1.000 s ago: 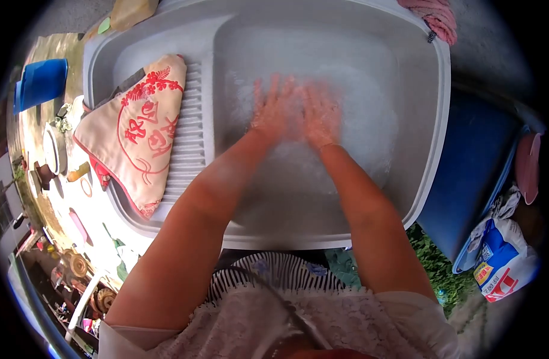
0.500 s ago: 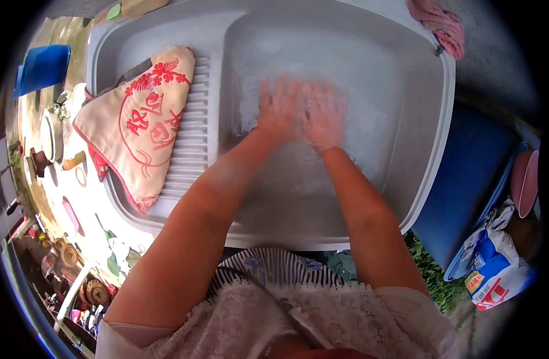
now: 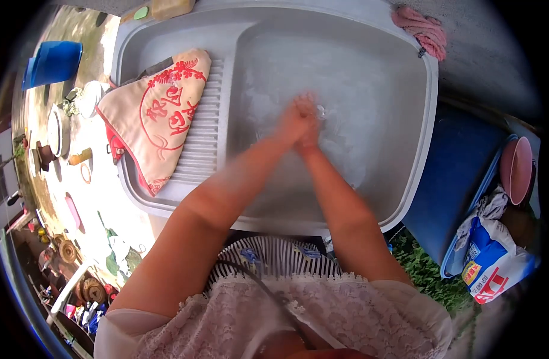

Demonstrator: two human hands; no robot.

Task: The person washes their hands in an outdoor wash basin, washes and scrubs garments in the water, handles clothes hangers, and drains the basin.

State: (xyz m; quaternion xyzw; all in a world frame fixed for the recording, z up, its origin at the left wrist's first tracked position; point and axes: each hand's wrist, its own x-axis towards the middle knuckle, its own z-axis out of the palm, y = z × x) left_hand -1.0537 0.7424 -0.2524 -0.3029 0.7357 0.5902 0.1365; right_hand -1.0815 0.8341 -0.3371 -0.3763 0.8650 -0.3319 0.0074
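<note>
My left hand (image 3: 294, 118) and my right hand (image 3: 311, 129) are pressed together over the main basin of a grey wash sink (image 3: 370, 107). Both look closed, their fingers gathered against each other and blurred by motion. Whether anything lies between the palms is hidden. Just right of the fingertips, a small shiny round spot (image 3: 321, 112) shows on the basin floor, perhaps the drain. To the left, a folded beige cloth with red embroidery (image 3: 160, 113) lies across the ribbed washboard (image 3: 201, 134), apart from my hands.
A pink cloth (image 3: 423, 30) hangs on the sink's far right corner. A green bar (image 3: 141, 12) lies at the far left edge. On the right stand a blue container (image 3: 451, 173), a pink basin (image 3: 516, 170) and a printed plastic bag (image 3: 493, 260). Blue buckets (image 3: 56, 63) stand at left.
Half a second ago both hands were spread side by side, low in the basin. Now they have come together, fingers gathered. The view has shifted slightly.
</note>
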